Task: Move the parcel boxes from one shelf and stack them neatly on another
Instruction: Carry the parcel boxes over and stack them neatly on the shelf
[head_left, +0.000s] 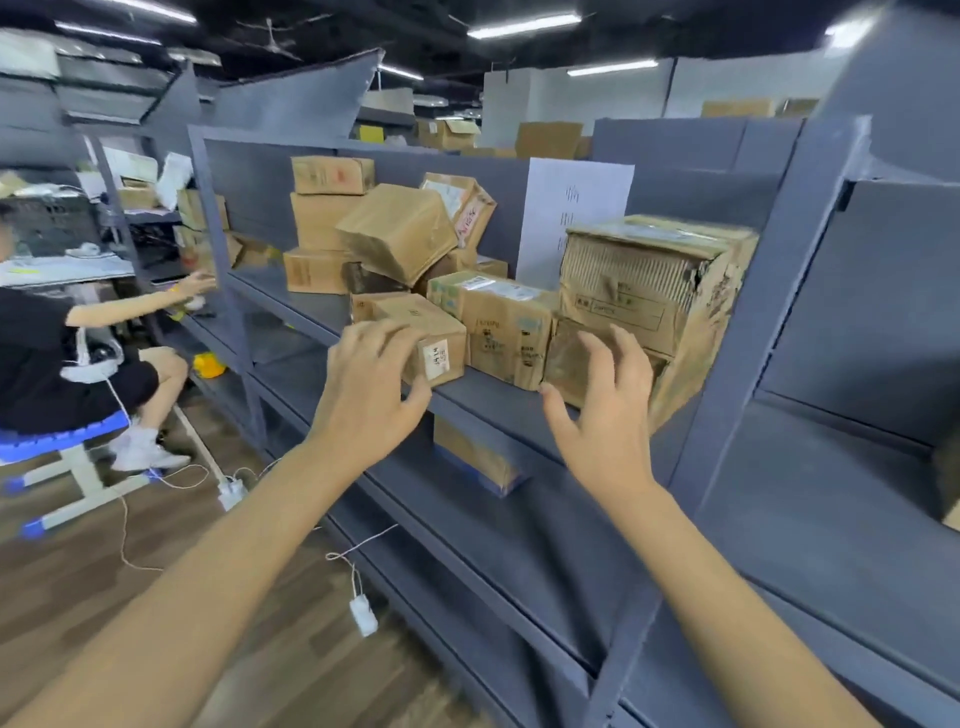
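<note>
Cardboard box, corner fwd, long axis front-to-back.

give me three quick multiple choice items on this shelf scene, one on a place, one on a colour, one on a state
1. Where does the small box with the white label sit?
A. at the shelf's front edge
B. on the floor
C. atop the left stack

2. What colour is the shelving?
A. red
B. grey-blue
C. yellow

3. How is the right hand?
A. clenched in a fist
B. carrying a box in the air
C. fingers spread, holding nothing

Answers:
1 A, it stands at the board's front edge, with the left hand on its near corner.
2 B, the posts and boards are grey-blue.
3 C, its fingers are spread before the torn boxes, no grip on anything.
</note>
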